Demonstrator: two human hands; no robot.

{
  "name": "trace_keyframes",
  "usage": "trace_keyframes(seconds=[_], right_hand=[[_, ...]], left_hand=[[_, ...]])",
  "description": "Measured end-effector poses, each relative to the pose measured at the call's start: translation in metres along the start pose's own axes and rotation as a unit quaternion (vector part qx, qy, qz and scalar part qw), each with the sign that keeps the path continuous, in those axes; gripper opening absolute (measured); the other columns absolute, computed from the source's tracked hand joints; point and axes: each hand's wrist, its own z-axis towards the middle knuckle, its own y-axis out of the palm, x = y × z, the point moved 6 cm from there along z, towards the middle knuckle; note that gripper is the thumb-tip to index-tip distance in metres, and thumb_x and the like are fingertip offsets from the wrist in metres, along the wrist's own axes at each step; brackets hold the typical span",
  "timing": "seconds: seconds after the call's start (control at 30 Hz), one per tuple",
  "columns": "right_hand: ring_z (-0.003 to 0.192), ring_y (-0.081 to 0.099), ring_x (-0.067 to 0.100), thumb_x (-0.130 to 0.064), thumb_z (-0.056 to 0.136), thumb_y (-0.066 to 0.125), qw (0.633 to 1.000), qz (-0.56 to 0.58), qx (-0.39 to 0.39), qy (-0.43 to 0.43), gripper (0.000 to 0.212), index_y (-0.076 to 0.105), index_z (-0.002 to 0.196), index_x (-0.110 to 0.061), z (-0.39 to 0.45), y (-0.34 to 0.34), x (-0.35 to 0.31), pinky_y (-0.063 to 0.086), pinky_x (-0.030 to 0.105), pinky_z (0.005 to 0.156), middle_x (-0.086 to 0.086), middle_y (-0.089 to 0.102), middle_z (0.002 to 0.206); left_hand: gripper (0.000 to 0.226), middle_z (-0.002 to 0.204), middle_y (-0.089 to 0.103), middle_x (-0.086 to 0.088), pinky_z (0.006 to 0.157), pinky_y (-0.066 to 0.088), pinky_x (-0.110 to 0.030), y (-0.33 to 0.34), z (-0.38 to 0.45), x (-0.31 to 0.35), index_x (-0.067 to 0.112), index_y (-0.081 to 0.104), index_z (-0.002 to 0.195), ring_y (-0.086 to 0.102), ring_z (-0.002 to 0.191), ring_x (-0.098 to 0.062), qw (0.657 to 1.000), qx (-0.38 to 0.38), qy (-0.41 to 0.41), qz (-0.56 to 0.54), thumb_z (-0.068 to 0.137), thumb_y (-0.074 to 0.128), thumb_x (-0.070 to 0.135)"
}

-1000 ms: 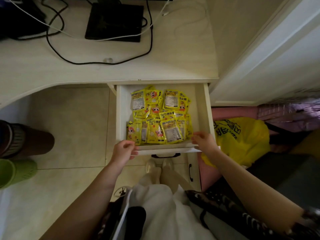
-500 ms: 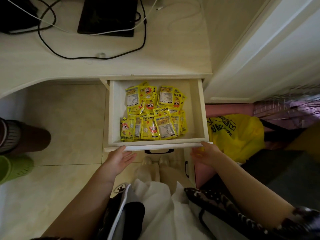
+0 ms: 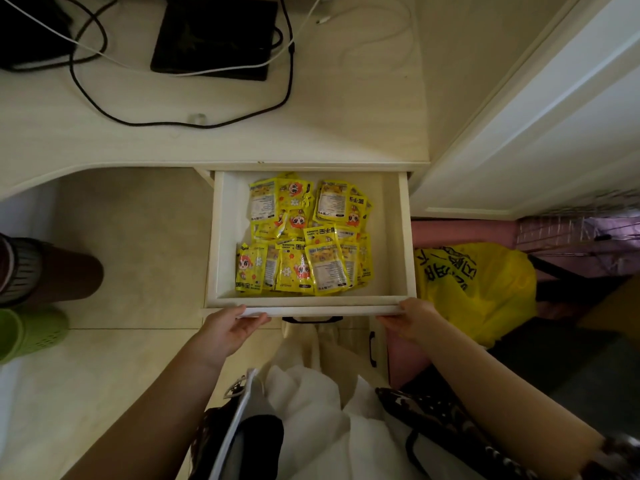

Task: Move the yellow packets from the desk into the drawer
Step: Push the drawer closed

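Observation:
Several yellow packets (image 3: 304,244) lie piled inside the open white drawer (image 3: 404,237) under the desk (image 3: 242,140). My left hand (image 3: 230,330) holds the left end of the drawer front (image 3: 304,310), fingers on its top rim and thumb below. At the right end of the drawer front, my right hand (image 3: 410,318) grips the same way. A black handle (image 3: 311,319) shows just under the front panel, between my hands.
On the desk sit a black flat device (image 3: 213,36) with black and white cables (image 3: 287,81). A yellow plastic bag (image 3: 474,289) lies on the floor right of the drawer. A white door (image 3: 540,126) stands at the right, and a green basket (image 3: 27,334) at the left.
Half a second ago both hands hung open just below the drawer front. Now they are back up on its rim. The drawer stays pulled out about as far.

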Motion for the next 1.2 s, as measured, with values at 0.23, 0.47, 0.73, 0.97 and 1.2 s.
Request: trace_keyframes(seconds=[0.23,0.47,0.73,0.97,1.2], right_hand=[[0.097,0.064,0.043,0.003,0.096,0.044,0.999,-0.032,0.003,0.000,0.030,0.039,0.126,0.000,0.001,0.017,-0.031,0.057,0.043,0.047,0.028,0.055,0.099],[0.066,0.062,0.037,0.007,0.094,0.045,0.999,-0.022,0.006,-0.031,0.034,0.039,0.127,0.000,0.006,0.039,-0.080,0.054,0.046,0.043,0.026,0.054,0.085],[0.070,0.063,0.036,0.001,0.093,0.051,0.998,0.032,0.007,-0.058,0.038,0.039,0.129,0.005,0.015,0.067,-0.128,0.058,0.045,0.049,0.029,0.057,0.105],[0.073,0.065,0.034,0.001,0.092,0.055,0.995,0.067,0.001,-0.078,0.023,0.047,0.113,0.000,0.019,0.087,-0.168,0.058,0.042,0.047,0.029,0.060,0.103],[0.073,0.066,0.030,0.010,0.084,0.060,0.994,0.059,-0.008,-0.096,0.012,0.054,0.094,0.007,0.023,0.102,-0.189,0.056,0.030,0.042,0.027,0.064,0.096]], left_hand=[[0.029,0.134,0.038,-0.043,0.083,0.055,-0.046,0.024,0.009,0.028,-0.010,0.036,0.124,0.044,0.119,-0.059,1.000,0.010,0.013,0.023,0.098,0.042,-0.001],[0.028,0.135,0.039,-0.040,0.102,0.042,-0.050,0.063,0.021,0.067,-0.009,0.037,0.125,0.043,0.121,-0.059,0.999,0.015,0.014,0.051,0.098,0.042,-0.001],[0.029,0.128,0.049,-0.035,0.079,0.057,-0.048,0.105,0.035,0.112,-0.006,0.042,0.124,0.056,0.110,-0.050,0.997,-0.011,0.027,0.068,0.096,0.048,0.000],[0.023,0.125,0.052,-0.033,0.080,0.050,-0.044,0.141,0.047,0.142,-0.005,0.044,0.119,0.059,0.107,-0.044,0.994,-0.010,0.038,0.101,0.098,0.046,0.005],[0.033,0.117,0.058,-0.028,0.078,0.052,-0.039,0.160,0.052,0.162,-0.007,0.046,0.126,0.065,0.090,-0.036,0.992,-0.020,0.046,0.117,0.096,0.051,0.004]])
